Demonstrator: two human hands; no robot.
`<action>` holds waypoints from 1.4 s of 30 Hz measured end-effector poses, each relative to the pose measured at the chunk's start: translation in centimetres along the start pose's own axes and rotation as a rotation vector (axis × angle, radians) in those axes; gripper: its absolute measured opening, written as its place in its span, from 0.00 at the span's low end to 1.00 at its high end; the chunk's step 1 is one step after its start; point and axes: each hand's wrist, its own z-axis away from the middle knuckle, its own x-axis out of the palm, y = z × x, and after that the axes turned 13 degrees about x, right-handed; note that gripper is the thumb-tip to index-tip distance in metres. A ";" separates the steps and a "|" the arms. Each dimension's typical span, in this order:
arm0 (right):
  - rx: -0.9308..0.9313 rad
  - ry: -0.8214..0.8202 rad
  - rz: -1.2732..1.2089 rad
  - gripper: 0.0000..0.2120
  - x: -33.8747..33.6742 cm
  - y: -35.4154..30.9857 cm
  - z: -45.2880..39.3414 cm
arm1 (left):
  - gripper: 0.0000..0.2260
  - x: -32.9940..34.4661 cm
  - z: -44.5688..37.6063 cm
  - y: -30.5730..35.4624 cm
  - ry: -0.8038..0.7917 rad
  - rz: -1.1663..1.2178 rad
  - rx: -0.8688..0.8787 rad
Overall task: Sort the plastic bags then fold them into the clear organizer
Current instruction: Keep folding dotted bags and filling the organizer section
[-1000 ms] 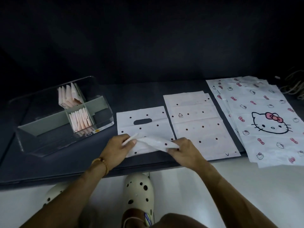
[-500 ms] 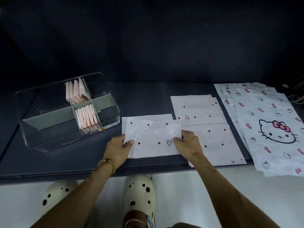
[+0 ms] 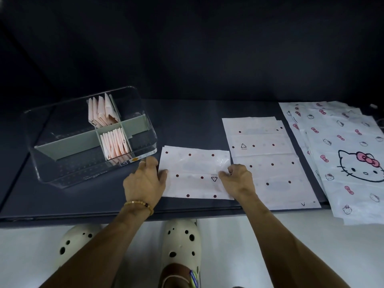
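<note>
Dotted plastic bag [image 3: 195,173], white with dark red spots, lies flat on the dark table [image 3: 83,204] near its front edge, folded over so that a small triangular recycling mark with tiny, unreadable print under it faces up near the right side. The left hand [image 3: 145,179] rests on the bag's left edge, thumb on the plastic and fingers loosely spread, holding nothing. The right hand [image 3: 239,177] has its fingertips bent down onto the right edge; whether they pinch the plastic or only press it I cannot tell.

Just left of the bag stands the clear organizer [image 3: 62,179], split by grey-green dividers [image 3: 68,145]. Two of its compartments hold upright rows of pale pink folded bags [image 3: 114,144]. Faint embossed lettering runs along its front wall, possibly "storage box", too dim to read surely.

Right of the hands lies a stack of dotted bags [image 3: 264,154], one showing another recycling triangle. Further right, overlapping cat-print bags [image 3: 342,146] with pink bows overhang the table's front edge. A beaded bracelet [image 3: 139,204] circles the left wrist. Cream clogs [image 3: 180,240] show below on the white floor.
</note>
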 end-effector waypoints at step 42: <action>-0.846 0.160 0.481 0.10 0.8 4.9 4.7 | 0.20 2.7 1.5 -0.9 -0.331 0.075 0.640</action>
